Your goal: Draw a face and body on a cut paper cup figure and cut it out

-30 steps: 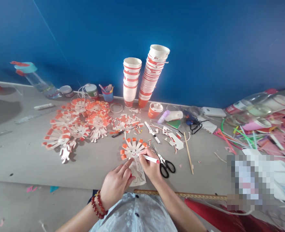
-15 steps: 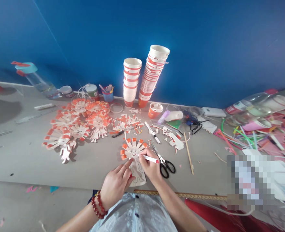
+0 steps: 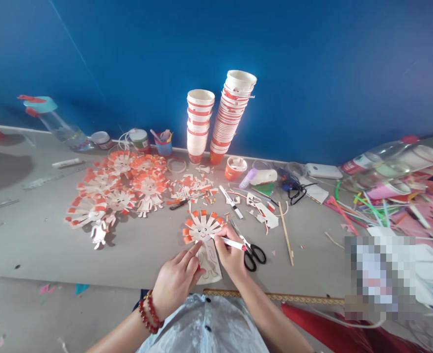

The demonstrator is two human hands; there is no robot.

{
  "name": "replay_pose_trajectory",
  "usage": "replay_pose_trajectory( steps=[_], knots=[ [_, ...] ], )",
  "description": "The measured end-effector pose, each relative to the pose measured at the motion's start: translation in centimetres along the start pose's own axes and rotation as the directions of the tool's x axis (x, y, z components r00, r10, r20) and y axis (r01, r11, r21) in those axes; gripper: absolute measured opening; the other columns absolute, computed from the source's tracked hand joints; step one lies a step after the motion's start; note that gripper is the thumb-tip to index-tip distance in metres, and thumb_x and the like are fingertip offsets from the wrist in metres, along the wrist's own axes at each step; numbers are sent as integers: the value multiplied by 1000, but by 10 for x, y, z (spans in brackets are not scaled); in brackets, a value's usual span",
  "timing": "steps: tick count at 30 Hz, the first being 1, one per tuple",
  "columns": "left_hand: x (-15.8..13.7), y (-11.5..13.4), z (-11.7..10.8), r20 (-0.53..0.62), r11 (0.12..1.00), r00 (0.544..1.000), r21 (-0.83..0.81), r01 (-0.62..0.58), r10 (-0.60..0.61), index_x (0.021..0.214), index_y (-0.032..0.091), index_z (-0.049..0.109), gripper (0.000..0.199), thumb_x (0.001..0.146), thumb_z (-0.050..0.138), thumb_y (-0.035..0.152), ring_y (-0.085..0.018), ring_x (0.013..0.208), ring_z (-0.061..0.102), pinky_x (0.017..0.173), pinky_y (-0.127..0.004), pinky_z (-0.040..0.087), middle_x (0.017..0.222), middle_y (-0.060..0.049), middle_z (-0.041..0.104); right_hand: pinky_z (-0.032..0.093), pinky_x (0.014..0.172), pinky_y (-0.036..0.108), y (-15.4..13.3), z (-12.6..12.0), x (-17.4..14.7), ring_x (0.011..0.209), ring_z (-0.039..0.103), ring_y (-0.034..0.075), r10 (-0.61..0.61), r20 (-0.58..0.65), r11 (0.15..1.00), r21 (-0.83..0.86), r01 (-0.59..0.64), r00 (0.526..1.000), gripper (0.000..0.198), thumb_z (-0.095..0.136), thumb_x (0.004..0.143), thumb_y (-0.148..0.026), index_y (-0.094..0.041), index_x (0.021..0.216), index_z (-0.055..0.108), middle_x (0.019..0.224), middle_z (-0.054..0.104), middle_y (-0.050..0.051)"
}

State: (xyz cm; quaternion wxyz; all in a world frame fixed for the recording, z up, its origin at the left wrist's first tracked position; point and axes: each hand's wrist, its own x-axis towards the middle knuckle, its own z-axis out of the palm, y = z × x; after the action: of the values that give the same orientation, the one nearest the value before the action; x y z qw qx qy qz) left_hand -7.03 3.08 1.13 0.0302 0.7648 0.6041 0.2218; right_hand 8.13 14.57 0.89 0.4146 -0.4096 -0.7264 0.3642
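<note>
A paper-cup figure (image 3: 202, 226) lies in front of me, its smiling face ringed by white strips with curled orange tips. Below the face is a white paper piece (image 3: 212, 262) with a body outlined on it. My left hand (image 3: 175, 277) presses the figure with its index finger near the chin. Between its thumb and curled fingers shows a small red piece, apparently a marker cap (image 3: 198, 267). My right hand (image 3: 231, 252) is closed around a white marker (image 3: 231, 242) with a red end, its tip at the face's right lower edge.
Black-handled scissors (image 3: 252, 252) lie just right of my right hand, with a wooden stick (image 3: 286, 235) beyond. Finished figures (image 3: 120, 184) crowd the left. Paper scraps (image 3: 192, 189), another marker (image 3: 231, 202) and two tall cup stacks (image 3: 200, 127) stand or lie ahead.
The right hand and marker have shifted slightly right and down, the marker tip now nearer the face's lower right edge. The left hand stays in place.
</note>
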Motion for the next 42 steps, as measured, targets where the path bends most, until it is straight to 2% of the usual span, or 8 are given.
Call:
replay_pose_trajectory(
  steps=[12, 18, 22, 28, 34, 38, 42],
  knots=[
    [-1, 0, 0, -6, 1000, 1000, -12, 4, -4, 87, 21, 54, 17, 101, 46, 25, -23, 89, 71, 65, -35, 58, 140, -12, 61, 39, 59, 26, 3, 1, -1, 58, 49, 15, -16, -19, 1000, -8, 16, 1000, 19, 53, 90, -19, -22, 71, 51, 62, 55, -2],
    [-1, 0, 1, 8, 1000, 1000, -15, 5, -5, 90, 21, 54, 14, 101, 47, 25, -24, 94, 71, 67, -36, 58, 141, -12, 60, 36, 50, 24, 4, 3, -2, 52, 47, 13, 102, 8, 991, 89, -102, 995, 16, 54, 93, -24, -22, 77, 54, 61, 52, -4],
    [-2, -1, 2, 15, 1000, 1000, -22, 12, -11, 90, 20, 54, 14, 101, 46, 25, -23, 94, 70, 67, -36, 58, 143, -12, 59, 37, 50, 24, 6, 3, -3, 53, 49, 13, 137, 19, 979, 148, -138, 990, 12, 54, 93, -25, -21, 82, 56, 64, 53, -4],
    [-3, -1, 2, 29, 1000, 999, -20, 19, -18, 88, 20, 54, 18, 102, 44, 26, -22, 90, 69, 66, -35, 58, 145, -11, 57, 36, 50, 24, 8, 2, -4, 51, 45, 12, 126, -1, 981, 152, -124, 992, 17, 55, 93, -26, -21, 77, 54, 62, 51, -4],
    [-1, -1, 0, 76, 1000, 997, -15, -23, 24, 87, 19, 54, 20, 102, 44, 28, -21, 83, 67, 64, -36, 59, 149, -9, 53, 36, 51, 24, 6, 2, -5, 51, 46, 12, 124, -21, 976, 186, -118, 992, 18, 55, 94, -26, -22, 77, 52, 61, 49, -5],
    [-1, -1, 1, 95, 1000, 995, -9, -16, 17, 88, 20, 55, 20, 102, 44, 28, -21, 84, 66, 65, -36, 59, 150, -8, 52, 37, 50, 24, 4, 2, -5, 51, 48, 13, 139, -19, 966, 222, -132, 990, 16, 54, 96, -27, -22, 80, 53, 60, 51, -5],
    [-2, -2, 1, 95, 1000, 995, -16, -6, 7, 86, 20, 54, 21, 102, 44, 29, -20, 84, 66, 64, -36, 58, 150, -8, 52, 36, 49, 24, 5, 1, -5, 50, 45, 12, 121, -7, 973, 199, -117, 993, 18, 55, 93, -25, -22, 76, 52, 60, 49, -5]
  ],
)
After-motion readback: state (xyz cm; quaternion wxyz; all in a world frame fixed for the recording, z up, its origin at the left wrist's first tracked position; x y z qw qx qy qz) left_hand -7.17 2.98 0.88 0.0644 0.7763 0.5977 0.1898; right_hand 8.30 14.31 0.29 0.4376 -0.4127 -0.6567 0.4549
